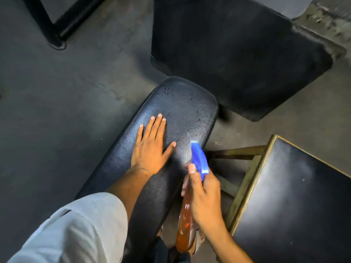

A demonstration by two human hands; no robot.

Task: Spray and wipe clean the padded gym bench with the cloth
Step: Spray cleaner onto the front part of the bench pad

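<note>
Now spraying: our right hand point(204, 194) wrapped around spray bottle point(187, 221), nozzle toward padded bench point(182, 109). Left hand point(150, 147) spread flat on pad, empty. Droplets at far end. Cloth unseen; wiping likely next.

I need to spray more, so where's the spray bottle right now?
In the head view, lower right of centre: the right hand holds the spray bottle at the bench pad's right edge, blue nozzle aimed at the pad.

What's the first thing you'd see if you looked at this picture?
The bright blue trigger top of the spray bottle, gripped in the right hand beside the black padded bench, jumps out first. Next comes the left hand, spread flat on the bench, with wet droplets dotting the pad's far end.
</note>
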